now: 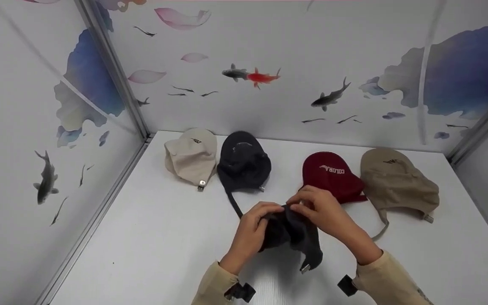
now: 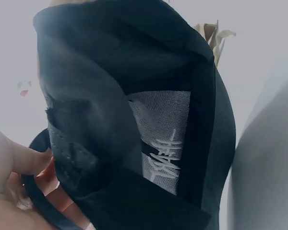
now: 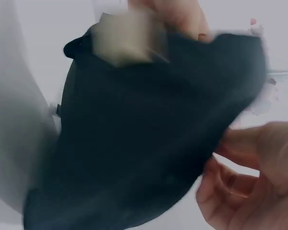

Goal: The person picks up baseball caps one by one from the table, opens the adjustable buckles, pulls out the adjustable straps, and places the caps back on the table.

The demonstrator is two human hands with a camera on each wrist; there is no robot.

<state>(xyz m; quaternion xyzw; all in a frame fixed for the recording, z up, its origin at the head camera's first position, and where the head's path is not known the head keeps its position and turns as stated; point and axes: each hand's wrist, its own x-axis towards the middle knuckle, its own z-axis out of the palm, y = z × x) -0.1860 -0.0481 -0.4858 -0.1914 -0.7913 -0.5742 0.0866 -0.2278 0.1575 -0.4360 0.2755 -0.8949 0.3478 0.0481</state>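
Observation:
A black baseball cap [image 1: 309,241] is held up above the white table between both hands, its metal strap clip hanging low on the right. My left hand [image 1: 250,226] grips the cap's left upper edge. The right hand [image 1: 318,209] pinches its top edge between thumb and fingers. In the left wrist view the cap's dark inside [image 2: 173,67] faces the camera, showing a pale mesh backing with stitched lettering; a loose strap [image 2: 43,201] curves by the left fingers. The right wrist view shows dark cloth [image 3: 134,129], partly covered by a blurred pale patch.
Along the back of the table [image 1: 121,254] lie a cream cap [image 1: 193,156], a dark cap [image 1: 244,161] with its strap trailing forward, a maroon cap [image 1: 331,176] and a khaki cap [image 1: 398,182]. The right hand is close to the maroon cap. Printed walls enclose the table.

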